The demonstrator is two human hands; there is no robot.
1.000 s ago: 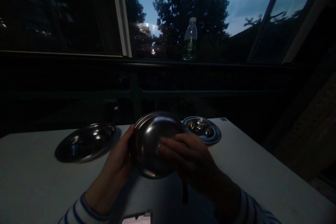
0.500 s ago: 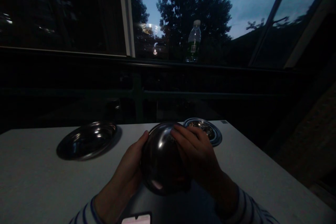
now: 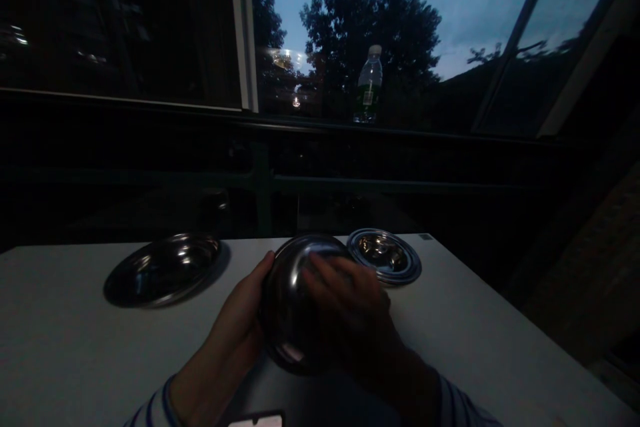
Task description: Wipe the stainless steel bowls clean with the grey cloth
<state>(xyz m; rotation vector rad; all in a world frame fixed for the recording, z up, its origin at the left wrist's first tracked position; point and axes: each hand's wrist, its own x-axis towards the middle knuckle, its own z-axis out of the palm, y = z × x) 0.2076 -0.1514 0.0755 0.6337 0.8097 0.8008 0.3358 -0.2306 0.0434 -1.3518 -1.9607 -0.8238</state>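
A shiny metal bowl [image 3: 287, 303] is held up over the white table, its rounded outside facing me. My left hand [image 3: 240, 320] is closed on the bowl's left edge, thumb near the top. Over the right part of the bowl lies my right hand [image 3: 353, 310], its fingers stretched out flat against the curved surface and slightly smeared by motion. Beyond it, at the back right, rests a round metal dish [image 3: 407, 270] with a wide rim. A larger oval-looking metal basin [image 3: 163, 270] sits at the back left. The dim light hides the bowl's lower right.
The white table [image 3: 65, 340] ends at a dark railing and window. On the window ledge stands a clear plastic bottle [image 3: 369, 90] with a green label. A phone [image 3: 257, 421] shows its lit top edge at the bottom of the view.
My right hand has slid left and slightly down across the bowl's outside. The bowl and my left hand have shifted slightly left. The basin and dish stay where they were.
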